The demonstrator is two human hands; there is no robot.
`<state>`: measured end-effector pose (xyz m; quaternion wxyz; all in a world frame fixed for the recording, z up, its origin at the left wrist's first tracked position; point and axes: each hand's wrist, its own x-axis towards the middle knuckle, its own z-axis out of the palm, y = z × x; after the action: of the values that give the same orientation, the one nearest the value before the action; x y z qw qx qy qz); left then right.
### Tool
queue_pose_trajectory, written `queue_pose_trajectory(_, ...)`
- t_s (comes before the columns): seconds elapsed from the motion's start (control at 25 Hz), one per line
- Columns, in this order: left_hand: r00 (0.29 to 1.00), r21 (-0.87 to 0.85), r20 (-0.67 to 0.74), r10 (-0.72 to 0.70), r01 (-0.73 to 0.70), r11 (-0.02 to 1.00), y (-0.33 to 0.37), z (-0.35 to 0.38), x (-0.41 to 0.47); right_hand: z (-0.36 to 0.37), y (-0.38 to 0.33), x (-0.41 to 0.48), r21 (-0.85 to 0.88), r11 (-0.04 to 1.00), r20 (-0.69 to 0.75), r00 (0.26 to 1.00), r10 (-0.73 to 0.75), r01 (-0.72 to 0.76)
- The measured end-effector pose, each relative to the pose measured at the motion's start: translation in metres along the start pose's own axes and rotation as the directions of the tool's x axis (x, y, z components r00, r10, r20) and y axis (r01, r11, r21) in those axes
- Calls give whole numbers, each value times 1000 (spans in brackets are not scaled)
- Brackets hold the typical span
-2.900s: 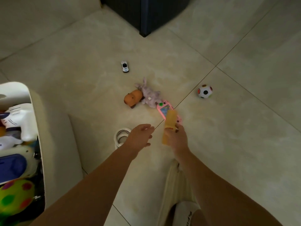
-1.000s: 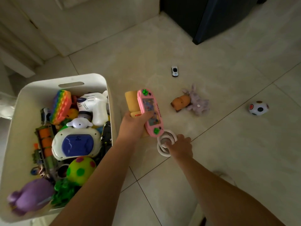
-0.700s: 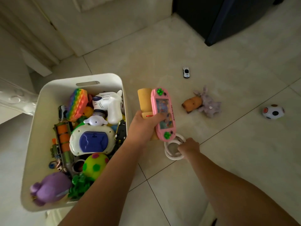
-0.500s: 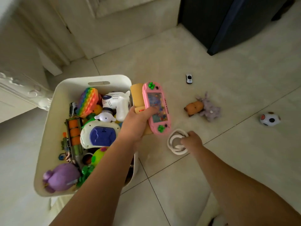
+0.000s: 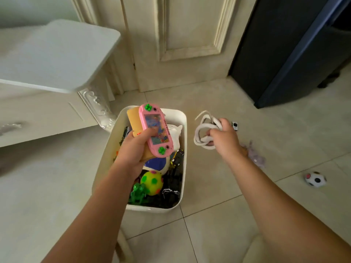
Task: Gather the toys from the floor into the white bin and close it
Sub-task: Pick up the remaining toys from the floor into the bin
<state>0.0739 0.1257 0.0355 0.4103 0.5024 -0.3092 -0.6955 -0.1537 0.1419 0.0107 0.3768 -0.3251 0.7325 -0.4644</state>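
We saw the pink handheld water game (image 5: 155, 132), a long rounded case with green buttons at both ends and a colourful screen. The left hand (image 5: 133, 149) clutched it together with a yellow-tan block (image 5: 133, 118) pressed behind it, thumb laid across the screen's lower edge. Both toys were held in the air above the open white bin (image 5: 152, 208).

The right hand (image 5: 226, 139) was curled round a bundle of white rings (image 5: 201, 131), lifted off the floor just to the right of the bin's rim.

The bin stood on the tiled floor and was crowded. Inside it we made out a yellow ball with green spots (image 5: 152, 182), a green plastic toy (image 5: 138, 193) beside it, a blue-and-white toy (image 5: 154, 165) partly under the left hand, a white figure (image 5: 175, 133) against the right wall, and dark toys (image 5: 175, 173) we could not identify.

On the floor lay a small toy car (image 5: 235, 126) just past the right hand, a purple plush (image 5: 256, 158) partly hidden by the right wrist, and a black-and-white ball (image 5: 315, 179) well apart to the right. A cream panelled door (image 5: 190, 35) and a dark cabinet (image 5: 294, 54) stood behind, and a white flat surface (image 5: 53, 54) reached in from the left.
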Motion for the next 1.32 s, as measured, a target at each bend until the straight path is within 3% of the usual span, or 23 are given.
queue_pose_trajectory(0.2,990,-15,-140,7,-9,1000,20,-52,-13,60,-35,-33,33,999,214,977,-10,3)
queue_pose_trajectory(0.4,969,-32,-247,24,-33,999,31,-100,-18,126,-27,-55,-23,979,450,872,192,-204)
queue_pose_trajectory(0.52,959,-41,-281,19,-32,999,33,-122,-19,156,-23,-65,-53,972,543,810,221,-230)
queue_pose_trajectory(0.56,957,-45,-291,15,-29,999,33,-128,-18,164,-22,-68,-79,980,558,807,195,-182)
queue_pose_trajectory(0.64,953,-47,-303,-1,-14,999,31,-135,-16,176,-12,-69,-270,953,491,871,15,135)
queue_pose_trajectory(0.68,955,-42,-298,-8,-5,999,30,-136,-16,179,-5,-70,-370,871,464,876,-129,324)
queue_pose_trajectory(0.76,962,-35,-274,-19,10,999,28,-135,-15,184,9,-76,-475,647,553,774,-308,597)
queue_pose_trajectory(0.88,975,13,-219,-39,43,999,22,-129,-12,190,38,-82,-521,161,819,544,-181,838)
queue_pose_trajectory(0.92,980,29,-195,-47,54,998,19,-125,-11,190,44,-81,-507,169,827,532,-182,845)
queue_pose_trajectory(0.96,983,35,-171,-58,65,997,15,-122,-10,188,38,-82,-508,320,772,588,-242,800)
queue_pose_trajectory(1.0,987,27,-146,-73,78,997,11,-118,-8,185,27,-83,-444,613,630,715,-305,653)
queue_pose_trajectory(1.04,989,20,-124,-85,88,996,7,-113,-6,178,12,-81,-272,873,506,832,-228,405)
queue_pose_trajectory(1.08,990,17,-104,-92,94,995,3,-107,-4,173,-2,-78,-49,992,473,877,-81,118)
queue_pose_trajectory(1.12,991,33,-97,-89,92,995,-2,-102,-1,167,-10,-75,72,990,550,833,62,-121)
queue_pose_trajectory(1.16,991,70,-107,-79,86,994,-7,-97,4,163,-12,-69,88,962,622,769,150,-259)
queue_pose_trajectory(1.24,985,188,-164,-61,92,978,-15,-89,13,160,-11,-65,-66,977,634,748,197,-202)
queue_pose_trajectory(1.32,965,272,-256,-57,129,954,-18,-87,20,160,-5,-50,-64,986,476,864,163,-151)
